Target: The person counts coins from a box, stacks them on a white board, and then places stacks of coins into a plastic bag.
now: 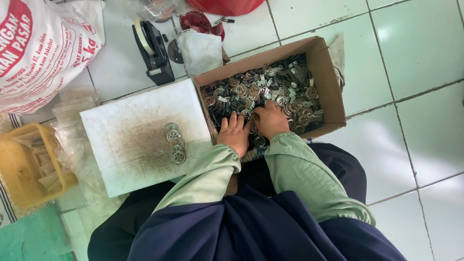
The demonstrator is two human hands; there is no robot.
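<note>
Head view, looking straight down on a seated person in pale green sleeves and dark blue cloth, both hands inside a cardboard box (326,72) on a tiled floor (415,58).

Far to the left of the hands lies a white printed sack (43,48), and below it a yellow crate (29,164) with clear plastic bags (72,111) beside it. Closer in, just left of the left hand, sits a white board (130,121), grimy with dark dust in the middle. A short row of round metal discs (175,143) lies on that board, overlapping one another, near the left hand but not touching it. Beyond the board stands a black tape dispenser (153,48).

Left hand (234,131) rests palm down at the near left corner of the box, fingers spread flat on the heap of metal parts (270,92). Whether it grips any piece cannot be told.

Right hand (270,120) lies just beside it, touching or nearly so, fingers curled down into the same heap; what it holds, if anything, is hidden beneath the hand.

The heap of discs and small dark pieces fills the box ahead of and to the right of both hands.
</note>
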